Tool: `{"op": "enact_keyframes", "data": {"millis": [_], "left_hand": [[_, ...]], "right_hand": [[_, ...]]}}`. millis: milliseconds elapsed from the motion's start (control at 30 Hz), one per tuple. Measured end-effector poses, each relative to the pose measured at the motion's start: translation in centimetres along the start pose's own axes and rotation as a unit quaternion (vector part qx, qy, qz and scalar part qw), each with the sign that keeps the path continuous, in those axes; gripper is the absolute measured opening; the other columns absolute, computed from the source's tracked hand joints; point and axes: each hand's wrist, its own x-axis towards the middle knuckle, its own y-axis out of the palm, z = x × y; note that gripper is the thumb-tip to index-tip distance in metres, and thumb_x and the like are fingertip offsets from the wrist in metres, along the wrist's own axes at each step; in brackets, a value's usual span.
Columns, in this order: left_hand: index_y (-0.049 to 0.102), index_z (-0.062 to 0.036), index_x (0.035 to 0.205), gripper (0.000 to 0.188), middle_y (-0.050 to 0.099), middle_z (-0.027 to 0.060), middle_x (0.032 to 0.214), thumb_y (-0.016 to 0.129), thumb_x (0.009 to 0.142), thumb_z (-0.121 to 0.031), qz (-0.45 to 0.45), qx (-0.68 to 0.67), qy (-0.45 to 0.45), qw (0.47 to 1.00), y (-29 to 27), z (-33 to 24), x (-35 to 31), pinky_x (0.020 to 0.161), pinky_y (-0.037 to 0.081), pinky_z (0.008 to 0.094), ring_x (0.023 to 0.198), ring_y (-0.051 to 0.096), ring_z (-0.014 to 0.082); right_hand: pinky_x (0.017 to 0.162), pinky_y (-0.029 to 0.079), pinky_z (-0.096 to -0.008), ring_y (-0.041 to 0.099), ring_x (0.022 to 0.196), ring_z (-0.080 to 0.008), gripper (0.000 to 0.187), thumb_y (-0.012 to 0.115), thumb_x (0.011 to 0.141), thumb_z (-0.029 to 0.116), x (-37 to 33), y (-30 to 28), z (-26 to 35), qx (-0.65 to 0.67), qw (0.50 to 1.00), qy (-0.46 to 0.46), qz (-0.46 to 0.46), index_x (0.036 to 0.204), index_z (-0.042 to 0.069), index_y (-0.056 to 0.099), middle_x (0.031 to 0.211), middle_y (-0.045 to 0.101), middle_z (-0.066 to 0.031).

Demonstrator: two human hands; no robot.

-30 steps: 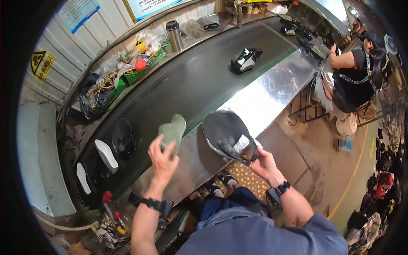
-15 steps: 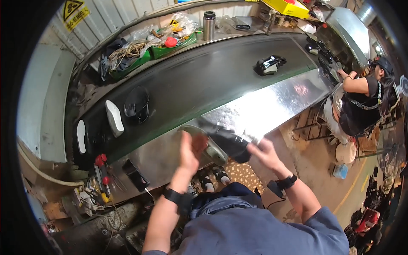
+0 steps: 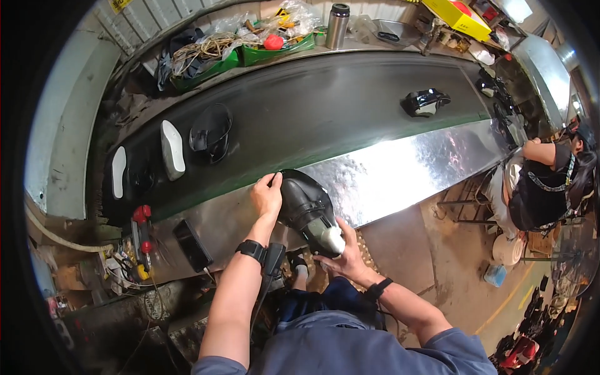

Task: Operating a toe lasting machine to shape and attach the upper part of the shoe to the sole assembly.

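A black shoe upper (image 3: 302, 195) lies over a grey-green shoe last (image 3: 320, 229) just above the near edge of the metal worktop. My left hand (image 3: 267, 197) pinches the upper's rim at its far left end. At the nearer heel end my right hand (image 3: 351, 255) is closed round the last, thumb on the side and fingers underneath. A white patch (image 3: 334, 240) shows at that heel end; whether it is lining or a separate piece I cannot tell.
On the dark belt rest two white soles (image 3: 173, 150) (image 3: 119, 172), a dark upper (image 3: 211, 132) and a black shoe (image 3: 426, 102). A phone (image 3: 192, 245) and red tool (image 3: 143, 228) lie left. Behind stand green bins (image 3: 278, 50) and a flask (image 3: 337, 26). A co-worker (image 3: 550, 178) sits right.
The upper and the last, earlier held apart in two hands, are now together. My right hand has come in to the heel end; my left now pinches the upper's rim. The view has shifted.
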Motion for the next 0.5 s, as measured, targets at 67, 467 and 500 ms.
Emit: {"op": "enact_keyframes", "data": {"millis": [67,467,500], "left_hand": [[0.076,-0.0031,0.105,0.031,0.075,0.0115,0.091,0.074,0.091,-0.031,-0.007,0.005,-0.007,1.000,0.2,-0.1,-1.0,0.084,0.052,0.0356,0.084,0.069,0.0243],[0.052,-0.0056,0.127,0.072,0.061,0.0232,0.120,0.080,0.074,-0.046,0.109,0.184,-0.093,0.972,1.6,-5.8,-6.0,0.096,0.050,0.0487,0.112,0.061,0.0398],[0.055,-0.0050,0.120,0.066,0.062,0.0229,0.116,0.079,0.075,-0.046,0.089,0.161,-0.087,0.979,1.6,-5.0,-5.8,0.093,0.050,0.0504,0.108,0.062,0.0399]], "right_hand": [[0.118,0.032,-0.0435,0.030,0.148,-0.0390,0.088,0.093,0.069,0.023,0.7,0.1,-0.3,0.110,0.990,0.089,0.014,0.140,-0.004,0.049,0.158,0.028,-0.0283],[0.122,0.026,-0.0513,0.032,0.146,-0.0451,0.088,0.079,0.078,0.011,-2.1,-3.6,-2.7,0.036,0.986,-0.016,0.163,0.150,-0.002,0.031,0.156,0.032,-0.0285],[0.121,0.028,-0.0502,0.032,0.146,-0.0459,0.092,0.080,0.076,0.013,-2.0,-3.4,-3.0,0.048,0.984,-0.012,0.171,0.151,-0.002,0.029,0.157,0.030,-0.0284]]}}
